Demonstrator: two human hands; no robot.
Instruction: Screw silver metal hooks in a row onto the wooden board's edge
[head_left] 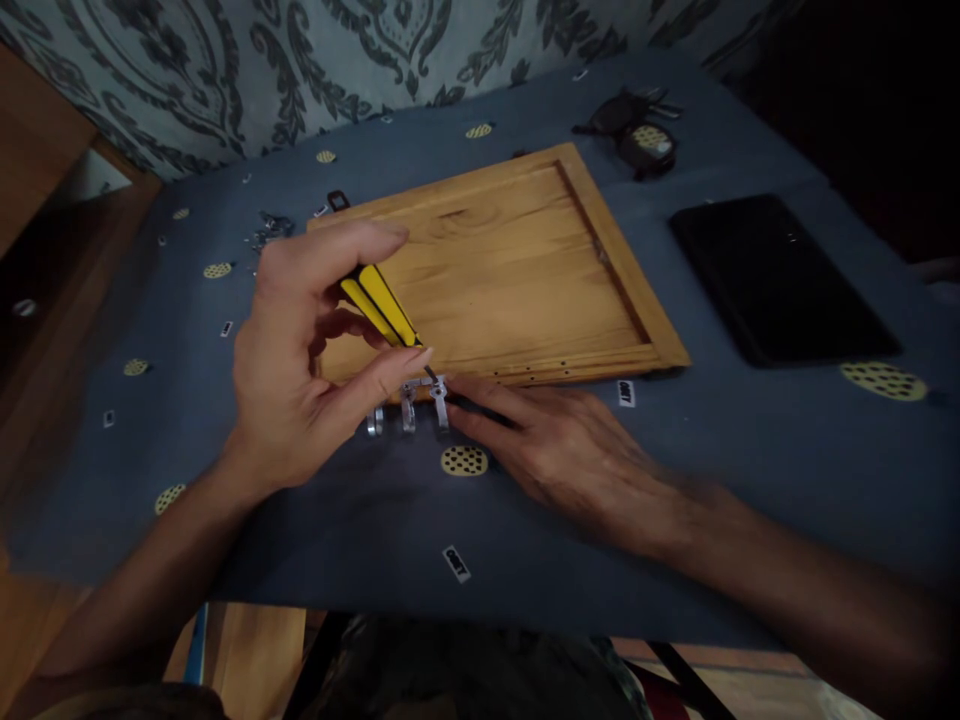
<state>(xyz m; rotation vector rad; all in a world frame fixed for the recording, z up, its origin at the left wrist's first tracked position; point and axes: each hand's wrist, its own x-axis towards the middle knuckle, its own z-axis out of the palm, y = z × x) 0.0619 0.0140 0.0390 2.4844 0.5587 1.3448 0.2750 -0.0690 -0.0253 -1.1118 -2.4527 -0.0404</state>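
A wooden framed panel lies flat on the blue cloth. My left hand grips a yellow and black screwdriver, which tilts down with its shaft toward the panel's near edge. At that edge sit metal brackets, with the tool's tip at the rightmost one. My right hand is closed on a thin dark object beside this bracket; its fingertips are close to the metal. Small dark holes show along the frame to the right of the brackets.
Behind my left hand lies a pile of small metal parts. A black tablet-like slab rests at the right, and a dark pouch-like item with keys is at the back. A patterned wall covering borders the table's far side.
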